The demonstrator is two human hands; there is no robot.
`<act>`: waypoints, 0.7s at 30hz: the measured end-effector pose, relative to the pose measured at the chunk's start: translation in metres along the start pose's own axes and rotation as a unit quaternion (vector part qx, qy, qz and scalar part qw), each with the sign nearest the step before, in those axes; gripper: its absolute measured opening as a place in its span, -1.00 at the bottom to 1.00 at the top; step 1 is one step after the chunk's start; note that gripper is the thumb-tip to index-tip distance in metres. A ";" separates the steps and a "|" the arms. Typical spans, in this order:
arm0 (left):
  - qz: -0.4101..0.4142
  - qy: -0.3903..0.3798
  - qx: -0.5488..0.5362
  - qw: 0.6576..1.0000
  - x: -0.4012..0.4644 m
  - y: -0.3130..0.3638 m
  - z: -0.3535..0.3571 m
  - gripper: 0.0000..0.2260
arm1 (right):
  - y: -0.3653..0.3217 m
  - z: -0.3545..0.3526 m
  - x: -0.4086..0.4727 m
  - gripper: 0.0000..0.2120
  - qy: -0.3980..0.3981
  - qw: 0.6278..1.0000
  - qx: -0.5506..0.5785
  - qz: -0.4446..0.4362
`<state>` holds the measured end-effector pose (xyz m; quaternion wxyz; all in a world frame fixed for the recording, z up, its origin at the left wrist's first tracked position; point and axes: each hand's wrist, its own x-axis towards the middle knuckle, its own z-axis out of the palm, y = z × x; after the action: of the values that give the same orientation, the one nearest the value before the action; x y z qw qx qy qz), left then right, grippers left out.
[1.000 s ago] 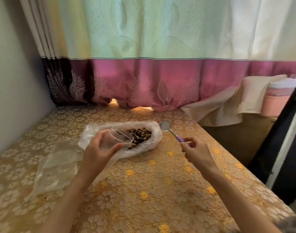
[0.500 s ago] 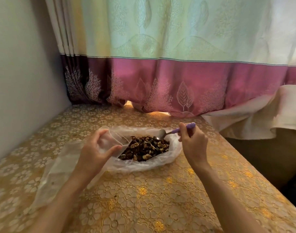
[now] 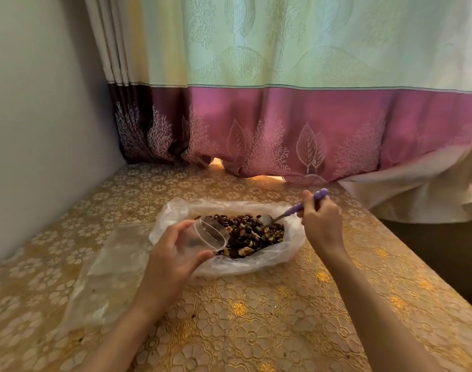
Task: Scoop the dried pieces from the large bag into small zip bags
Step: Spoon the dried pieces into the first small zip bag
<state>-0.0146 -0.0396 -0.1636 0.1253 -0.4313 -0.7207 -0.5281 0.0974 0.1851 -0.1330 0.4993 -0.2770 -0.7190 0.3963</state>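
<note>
corner of a room, grey wall (image 3: 41,116) at left, a long curtain (image 3: 296,103) across the back, pale green above and magenta below with white leaf and coral prints, its hem touching the far edge of the table. at right, a cream cloth (image 3: 417,194) draped off the table's far corner. table (image 3: 256,331) covered in a gold, flower-patterned lace-look cloth.

in the middle of the table, a large clear plastic bag (image 3: 256,261), mouth spread open and rolled down, holding a heap of dark brown and tan dried pieces (image 3: 253,234). to its left, lying flat on the cloth, clear plastic sheets that look like small zip bags (image 3: 106,269), partly under the left forearm.

left hand (image 3: 173,261) at the near-left rim of the large bag, fingers and thumb curled round a small clear plastic cup (image 3: 208,234); cup tilted on its side, mouth turned toward the heap, its rim just beside or touching the nearest pieces. looks empty, though hard to tell through the clear wall.

right hand (image 3: 323,226) at the right end of the bag, fingers closed round the purple handle of a spoon (image 3: 291,212), handle end sticking up past the knuckles. metal bowl of the spoon down on the far-right part of the heap, touching the pieces. heap between the two hands, cup on its near-left side, spoon on its far-right side. both forearms bare, reaching in from the bottom edge.
</note>
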 end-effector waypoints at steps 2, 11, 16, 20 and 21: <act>-0.013 -0.011 0.003 1.000 -0.001 -0.003 0.002 -0.51 | 0.002 0.001 0.002 -0.68 -0.013 0.999 0.020 0.041; -0.052 -0.025 0.023 0.998 0.000 -0.010 0.006 -0.41 | 0.012 0.014 -0.003 -0.59 -0.063 0.974 0.146 0.162; -0.068 -0.026 0.012 0.997 -0.001 -0.011 0.007 -0.39 | 0.014 0.014 -0.003 -0.55 -0.008 0.982 0.124 0.144; -0.072 -0.036 0.018 0.997 -0.001 -0.012 0.007 -0.31 | 0.014 0.012 -0.003 -0.55 0.031 0.981 0.128 0.141; -0.073 -0.039 0.015 0.997 -0.001 -0.012 0.007 -0.29 | 0.014 0.011 -0.003 -0.56 0.040 0.980 0.130 0.143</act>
<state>-0.0208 -0.0351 -0.1748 0.0650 -0.3959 -0.7621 -0.5082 0.0881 0.1868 -0.1489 0.4978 -0.3252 -0.5938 0.5421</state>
